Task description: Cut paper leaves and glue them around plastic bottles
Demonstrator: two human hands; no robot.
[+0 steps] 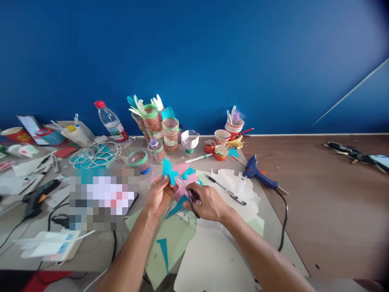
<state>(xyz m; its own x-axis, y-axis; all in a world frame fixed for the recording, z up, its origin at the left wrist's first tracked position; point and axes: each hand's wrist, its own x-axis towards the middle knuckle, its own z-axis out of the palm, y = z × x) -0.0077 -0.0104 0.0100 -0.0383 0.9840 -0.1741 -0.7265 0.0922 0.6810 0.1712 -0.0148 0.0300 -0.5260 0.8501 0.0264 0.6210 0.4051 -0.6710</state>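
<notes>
Near the middle of the table, my left hand (161,196) pinches a small piece of blue paper (168,170) and holds it upright. My right hand (208,200) grips a pair of scissors (194,200) with dark handles, their blades pointing left at the paper's lower right edge. Whether the blades have cut into it I cannot tell. Under my hands lie pink paper (181,190), blue offcuts and a pale green sheet (170,247). To the right, a black pen (225,188) rests on cut white paper (249,186).
A blue glue gun (261,174) lies at right, its cord running down the table. Behind my hands stand wrapped bottle pots (170,136), a clear cut bottle piece (190,142) and small paper cups (221,152). A water bottle (111,121), white cable (95,156) and black glue gun (38,196) are at left.
</notes>
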